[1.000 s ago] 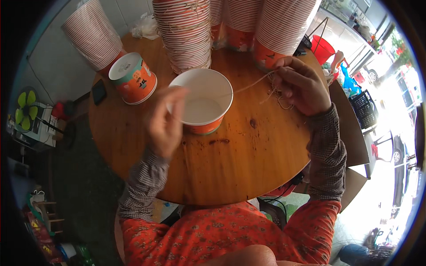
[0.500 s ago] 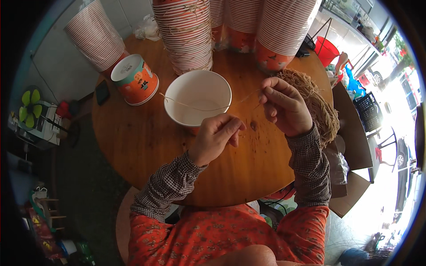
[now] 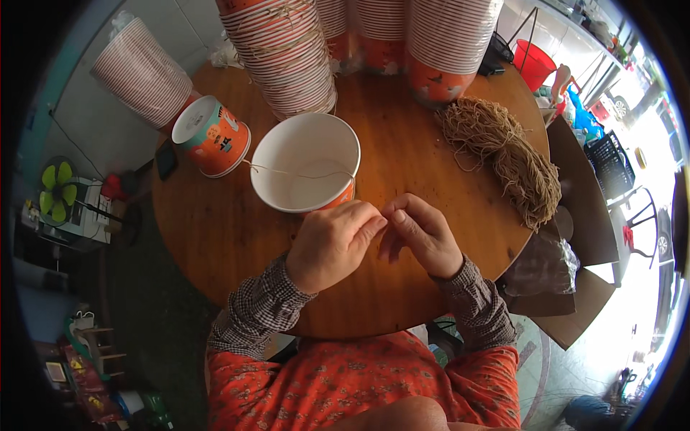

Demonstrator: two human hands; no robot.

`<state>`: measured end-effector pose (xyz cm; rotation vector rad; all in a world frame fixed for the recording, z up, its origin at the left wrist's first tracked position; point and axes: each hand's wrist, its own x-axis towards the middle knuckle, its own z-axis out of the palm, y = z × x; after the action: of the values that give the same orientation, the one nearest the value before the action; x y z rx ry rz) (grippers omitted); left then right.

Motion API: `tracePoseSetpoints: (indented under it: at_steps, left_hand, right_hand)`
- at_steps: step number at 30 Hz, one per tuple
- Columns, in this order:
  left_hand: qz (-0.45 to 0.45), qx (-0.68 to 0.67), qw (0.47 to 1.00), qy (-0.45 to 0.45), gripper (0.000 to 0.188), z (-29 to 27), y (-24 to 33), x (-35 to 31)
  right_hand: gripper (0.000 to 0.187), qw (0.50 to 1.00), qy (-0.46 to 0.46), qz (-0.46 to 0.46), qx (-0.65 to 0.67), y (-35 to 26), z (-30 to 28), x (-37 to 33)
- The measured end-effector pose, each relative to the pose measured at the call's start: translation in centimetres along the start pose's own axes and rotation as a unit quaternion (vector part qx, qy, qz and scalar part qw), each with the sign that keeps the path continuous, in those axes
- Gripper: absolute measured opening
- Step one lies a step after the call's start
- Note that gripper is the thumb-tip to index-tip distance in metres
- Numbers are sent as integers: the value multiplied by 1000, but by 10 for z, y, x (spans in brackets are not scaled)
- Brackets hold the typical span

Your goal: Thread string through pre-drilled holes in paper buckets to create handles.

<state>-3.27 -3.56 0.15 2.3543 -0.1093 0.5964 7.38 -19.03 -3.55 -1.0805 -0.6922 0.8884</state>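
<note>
A white-lined orange paper bucket [image 3: 305, 136] stands on the table with its mouth facing up. A thin tan string [image 3: 302, 174] crosses its opening, from a knotted end at the left rim to the right rim. Just in front of the bucket, my left hand [image 3: 334, 244] is closed, thumb pressed to the curled fingers. Fingertip to fingertip with it, my right hand [image 3: 425, 237] pinches, its other fingers bent. Both hands appear to grip the string's near end, which is mostly hidden by the fingers.
The round wooden table [image 3: 237, 251] holds an upside-down orange bucket [image 3: 213, 136] at left, a tall bucket stack [image 3: 280, 57] behind, wrapped stacks [image 3: 449, 50] farther back and a bundle of tan strings [image 3: 503, 154] at right. A phone [image 3: 166, 160] lies by the left edge; an open cardboard box [image 3: 586, 194] stands beyond the right.
My right hand has come down and left from beside the string bundle to meet my left hand. My left hand has shifted slightly down and left. The string still spans the bucket's mouth.
</note>
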Motion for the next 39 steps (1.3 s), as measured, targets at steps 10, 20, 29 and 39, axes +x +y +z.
tracePoseSetpoints:
  at_steps: [10,20,29,39]
  left_hand:
    - [-142,-207,968,26,34,-5,-4,-6]
    - [-139,-159,977,41,30,2,-6,-11]
    - [-39,-20,993,106,9,-4,-8,-9]
    - [-55,-7,994,95,13,-4,-16,7]
  right_hand:
    - [12,999,39,7,-24,-8,-4,4]
    - [10,997,28,-19,-67,-5,5,2]
    - [11,987,4,-85,-138,-9,9,18]
    - [7,980,-45,-105,-162,-10,-12,57]
